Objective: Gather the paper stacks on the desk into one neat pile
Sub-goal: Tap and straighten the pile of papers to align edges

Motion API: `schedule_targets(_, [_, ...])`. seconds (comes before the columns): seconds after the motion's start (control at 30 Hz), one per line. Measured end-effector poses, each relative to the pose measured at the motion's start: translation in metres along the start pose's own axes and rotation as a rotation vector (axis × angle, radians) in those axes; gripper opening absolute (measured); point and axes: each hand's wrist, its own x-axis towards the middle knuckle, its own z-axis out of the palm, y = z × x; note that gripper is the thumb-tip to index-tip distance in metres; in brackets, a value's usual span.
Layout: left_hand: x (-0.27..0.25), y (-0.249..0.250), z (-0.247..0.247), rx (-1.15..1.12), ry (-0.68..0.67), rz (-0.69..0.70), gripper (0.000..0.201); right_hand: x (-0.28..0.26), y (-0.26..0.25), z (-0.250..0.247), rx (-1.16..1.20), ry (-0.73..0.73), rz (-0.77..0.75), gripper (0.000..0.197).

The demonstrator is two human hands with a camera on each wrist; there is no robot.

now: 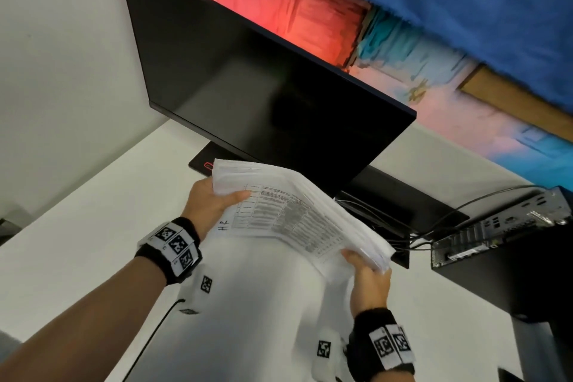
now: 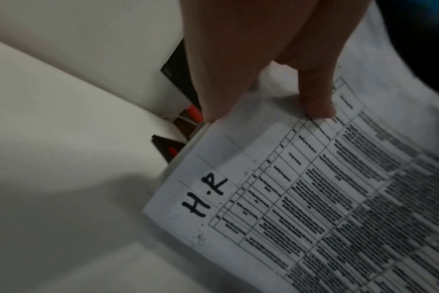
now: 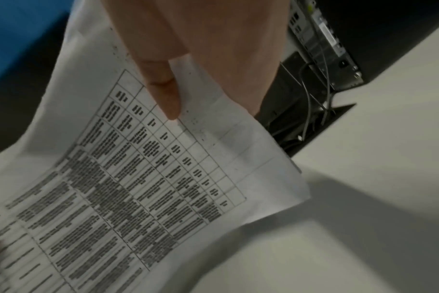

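Above white desk (image 1: 77, 226), in front of black monitor (image 1: 248, 77), thick paper stack (image 1: 297, 214) is held up in air. Near end is pinched by left hand (image 1: 207, 201), thumb on top. Far end is gripped by right hand (image 1: 369, 282), thumb on top. Stack is bent in middle. "H.P" is written on top sheet. Computer box (image 1: 502, 226) is seen beside monitor.

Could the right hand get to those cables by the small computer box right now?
Probably not as things stand: the right hand grips one end of the paper stack, and the left hand the other. The cables lie close beyond it, but it would need to let go first.
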Motion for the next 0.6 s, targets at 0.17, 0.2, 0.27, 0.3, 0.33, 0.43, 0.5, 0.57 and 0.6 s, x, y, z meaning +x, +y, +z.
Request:
schedule_targets(0.17, [-0.001,0.010,0.000,0.014,0.019,0.119,0.044,-0.001,-0.002,-0.012,0.164,0.008,-0.011,0.056])
schedule_targets(0.2, [-0.001,0.009,0.003,0.030,0.020,0.116,0.036,-0.003,-0.003,-0.010,0.167,-0.014,0.000,0.055])
schedule_targets(0.27, [-0.004,0.010,0.012,0.008,0.045,0.091,0.017,-0.007,-0.005,-0.005,0.137,-0.037,0.003,0.044])
schedule_targets(0.3, [-0.004,0.010,0.016,-0.019,0.066,0.072,0.019,-0.008,-0.007,-0.002,0.125,-0.026,-0.005,0.036])
schedule_targets(0.33, [-0.004,0.011,0.019,-0.048,0.090,0.051,0.027,-0.009,-0.008,0.000,0.128,-0.004,-0.003,0.027])
schedule_targets(0.43, [0.004,0.007,0.019,-0.065,0.165,0.042,0.031,-0.009,-0.014,0.005,0.217,0.061,0.035,0.023])
schedule_targets(0.5, [0.008,0.004,0.019,-0.026,0.198,0.045,0.027,-0.005,-0.013,0.008,0.255,0.103,0.058,0.032])
schedule_targets(0.57, [0.007,0.006,0.020,0.001,0.208,0.059,0.025,0.000,-0.013,0.011,0.265,0.154,0.067,0.048])
schedule_targets(0.6, [0.006,0.008,0.021,0.007,0.208,0.066,0.026,0.001,-0.013,0.013,0.261,0.170,0.066,0.057])
